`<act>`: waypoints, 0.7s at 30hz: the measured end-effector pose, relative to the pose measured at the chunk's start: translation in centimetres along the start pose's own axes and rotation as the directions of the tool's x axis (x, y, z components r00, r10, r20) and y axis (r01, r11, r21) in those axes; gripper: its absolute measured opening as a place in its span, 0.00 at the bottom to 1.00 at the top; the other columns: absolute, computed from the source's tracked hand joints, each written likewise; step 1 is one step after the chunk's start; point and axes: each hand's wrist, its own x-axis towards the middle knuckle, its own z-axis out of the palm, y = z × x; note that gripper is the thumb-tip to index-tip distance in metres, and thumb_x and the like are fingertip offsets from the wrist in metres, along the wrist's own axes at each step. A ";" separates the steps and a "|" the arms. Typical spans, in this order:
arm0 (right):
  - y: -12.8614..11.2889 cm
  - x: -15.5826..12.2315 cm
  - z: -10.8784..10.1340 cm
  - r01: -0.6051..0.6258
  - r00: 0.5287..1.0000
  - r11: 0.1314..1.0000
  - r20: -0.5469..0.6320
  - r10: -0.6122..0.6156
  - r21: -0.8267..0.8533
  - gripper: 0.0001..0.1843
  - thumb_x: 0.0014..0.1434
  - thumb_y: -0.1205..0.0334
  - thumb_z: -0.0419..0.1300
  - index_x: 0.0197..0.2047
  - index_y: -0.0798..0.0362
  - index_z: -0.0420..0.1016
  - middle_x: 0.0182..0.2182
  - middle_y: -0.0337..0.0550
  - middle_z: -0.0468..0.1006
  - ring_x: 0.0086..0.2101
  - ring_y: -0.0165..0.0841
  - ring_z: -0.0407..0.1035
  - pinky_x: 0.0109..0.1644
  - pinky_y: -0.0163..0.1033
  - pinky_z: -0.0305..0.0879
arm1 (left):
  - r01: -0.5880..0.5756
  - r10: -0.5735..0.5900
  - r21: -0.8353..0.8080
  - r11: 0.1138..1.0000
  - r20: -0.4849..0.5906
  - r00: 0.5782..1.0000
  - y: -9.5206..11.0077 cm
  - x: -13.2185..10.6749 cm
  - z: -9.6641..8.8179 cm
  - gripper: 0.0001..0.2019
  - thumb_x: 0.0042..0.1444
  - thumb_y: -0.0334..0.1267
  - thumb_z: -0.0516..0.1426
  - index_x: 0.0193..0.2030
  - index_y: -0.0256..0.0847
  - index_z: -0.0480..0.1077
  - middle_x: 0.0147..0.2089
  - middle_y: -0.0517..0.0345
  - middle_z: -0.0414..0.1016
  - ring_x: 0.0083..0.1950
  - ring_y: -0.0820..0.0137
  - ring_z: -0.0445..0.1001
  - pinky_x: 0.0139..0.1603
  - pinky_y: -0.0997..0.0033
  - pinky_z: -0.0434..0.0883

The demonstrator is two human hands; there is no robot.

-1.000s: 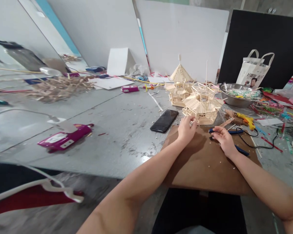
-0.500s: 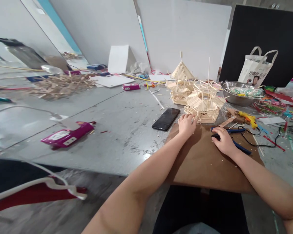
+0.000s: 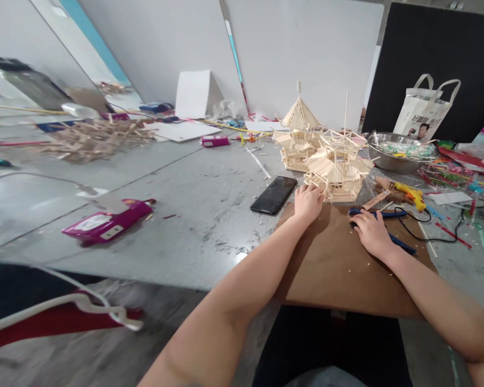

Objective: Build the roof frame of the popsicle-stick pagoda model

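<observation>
Two pavilion models made of thin wooden sticks stand together at the back edge of a brown board (image 3: 331,269). The nearer, lower model (image 3: 339,174) has a roof frame that is partly open; the model behind it (image 3: 300,121) has a pointed roof. My left hand (image 3: 308,203) lies beside the nearer model's base, fingers spread and slightly bent; whether the fingertips touch it is hard to see. On the board, my right hand (image 3: 373,232) rests over blue-handled pliers (image 3: 403,244), fingers apart, covering their middle.
A black phone (image 3: 273,195) lies left of the board. To the right are a yellow glue gun (image 3: 411,195) with a black cord and a metal bowl (image 3: 399,161) of small pieces. A purple power strip (image 3: 108,221) and a heap of sticks (image 3: 97,141) occupy the left side.
My right hand has shifted slightly to the right over the pliers, and its fingers have moved. My left hand stays beside the model. The view has moved a little.
</observation>
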 end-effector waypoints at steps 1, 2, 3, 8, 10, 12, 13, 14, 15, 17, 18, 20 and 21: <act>0.1 0.0 0.0 0.002 1.000 1.000 -0.003 -0.002 -0.014 0.16 0.58 0.70 0.48 0.47 0.50 0.70 0.46 0.46 0.75 0.54 0.42 0.59 0.57 0.61 0.42 | -0.009 0.009 0.011 1.000 -0.001 1.000 0.0 0.0 -0.1 0.10 0.57 0.37 0.50 0.37 0.43 0.73 0.44 0.53 0.74 0.49 0.58 0.65 0.47 0.58 0.60; 0.2 0.0 0.1 0.003 1.000 1.000 -0.008 -0.004 -0.025 0.16 0.58 0.70 0.48 0.47 0.50 0.70 0.46 0.47 0.75 0.54 0.42 0.59 0.57 0.62 0.41 | -0.016 0.016 0.020 1.000 -0.002 1.000 0.0 0.0 -0.1 0.10 0.58 0.37 0.50 0.37 0.43 0.73 0.43 0.53 0.74 0.48 0.58 0.65 0.47 0.58 0.60; 0.2 0.0 0.1 0.003 1.000 0.999 -0.015 -0.004 -0.033 0.16 0.58 0.70 0.47 0.47 0.50 0.70 0.45 0.47 0.75 0.53 0.43 0.60 0.57 0.63 0.39 | -0.024 0.024 0.029 0.999 -0.002 1.000 0.0 0.0 -0.2 0.10 0.58 0.36 0.50 0.36 0.42 0.73 0.43 0.53 0.74 0.48 0.59 0.65 0.47 0.58 0.60; 0.5 0.0 -0.1 -0.015 0.999 0.998 -0.031 0.014 -0.053 0.16 0.59 0.69 0.46 0.46 0.51 0.71 0.43 0.49 0.76 0.51 0.43 0.61 0.57 0.64 0.37 | -0.052 0.053 0.060 0.997 -0.006 0.999 0.0 -0.1 -0.5 0.11 0.58 0.35 0.49 0.35 0.42 0.73 0.41 0.52 0.74 0.48 0.59 0.65 0.47 0.58 0.59; 0.6 0.1 -0.3 -0.020 0.999 0.998 -0.030 0.018 -0.062 0.16 0.59 0.69 0.46 0.45 0.51 0.71 0.43 0.48 0.76 0.51 0.43 0.61 0.57 0.64 0.37 | -0.061 0.061 0.066 0.996 -0.003 0.998 0.0 -0.2 -0.7 0.11 0.58 0.35 0.49 0.35 0.42 0.73 0.41 0.51 0.74 0.48 0.59 0.65 0.47 0.58 0.59; 0.7 0.1 -0.5 -0.018 0.999 0.997 -0.027 0.016 -0.074 0.16 0.59 0.69 0.46 0.44 0.50 0.72 0.42 0.48 0.76 0.49 0.42 0.62 0.57 0.65 0.37 | -0.067 0.067 0.072 0.995 0.004 0.998 -0.1 -0.3 -1.0 0.11 0.57 0.35 0.49 0.34 0.42 0.73 0.41 0.51 0.75 0.47 0.59 0.66 0.47 0.58 0.59; 0.7 0.1 -0.6 -0.017 1.000 0.996 -0.024 0.015 -0.084 0.16 0.59 0.69 0.46 0.44 0.50 0.72 0.42 0.49 0.76 0.49 0.42 0.62 0.57 0.65 0.37 | -0.069 0.068 0.075 0.995 0.008 0.998 -0.1 -0.3 -1.2 0.11 0.57 0.35 0.49 0.34 0.41 0.73 0.40 0.51 0.75 0.47 0.59 0.66 0.47 0.58 0.59; 0.8 0.2 -0.6 -0.017 1.000 0.995 -0.018 0.015 -0.097 0.16 0.59 0.69 0.46 0.44 0.50 0.72 0.42 0.49 0.76 0.48 0.42 0.62 0.56 0.65 0.37 | -0.071 0.070 0.078 0.994 0.013 0.997 -0.1 -0.4 -1.3 0.10 0.57 0.35 0.50 0.33 0.41 0.73 0.40 0.51 0.75 0.47 0.59 0.66 0.47 0.58 0.59; 1.0 0.2 -0.7 -0.018 1.000 0.994 -0.010 0.017 -0.112 0.16 0.59 0.69 0.46 0.44 0.51 0.72 0.42 0.50 0.76 0.48 0.42 0.62 0.56 0.66 0.37 | -0.073 0.071 0.081 0.994 0.017 0.997 -0.1 -0.4 -1.5 0.10 0.56 0.35 0.50 0.33 0.41 0.73 0.40 0.51 0.75 0.47 0.59 0.66 0.47 0.58 0.59; 1.3 0.3 -0.7 -0.021 1.000 0.989 0.007 0.022 -0.145 0.15 0.59 0.69 0.47 0.43 0.51 0.72 0.42 0.50 0.76 0.47 0.43 0.63 0.56 0.66 0.37 | -0.077 0.075 0.087 0.993 0.025 0.997 -0.1 -0.6 -1.9 0.10 0.56 0.34 0.50 0.32 0.41 0.73 0.40 0.51 0.75 0.47 0.59 0.66 0.47 0.58 0.59; 1.5 0.3 -0.8 -0.022 1.000 0.987 0.014 0.025 -0.159 0.15 0.58 0.69 0.47 0.43 0.51 0.72 0.41 0.50 0.76 0.47 0.43 0.63 0.56 0.67 0.37 | -0.080 0.077 0.090 0.993 0.030 0.997 -0.1 -0.6 -2.1 0.10 0.56 0.35 0.50 0.32 0.41 0.73 0.40 0.51 0.75 0.47 0.58 0.66 0.47 0.57 0.59; 1.9 0.4 -0.8 -0.028 0.999 0.983 0.024 0.033 -0.179 0.15 0.58 0.69 0.48 0.43 0.51 0.71 0.41 0.50 0.76 0.47 0.43 0.63 0.56 0.67 0.36 | -0.091 0.087 0.094 0.991 0.045 0.995 0.0 -0.7 -2.3 0.10 0.56 0.35 0.50 0.32 0.41 0.73 0.40 0.51 0.76 0.47 0.59 0.66 0.48 0.58 0.59; 2.1 0.4 -0.9 -0.035 0.999 0.982 0.028 0.041 -0.186 0.15 0.58 0.70 0.48 0.43 0.51 0.71 0.41 0.49 0.76 0.46 0.43 0.64 0.56 0.67 0.36 | -0.099 0.094 0.096 0.990 0.054 0.994 0.0 -0.8 -2.4 0.10 0.55 0.35 0.51 0.32 0.41 0.73 0.40 0.51 0.76 0.47 0.59 0.66 0.48 0.58 0.59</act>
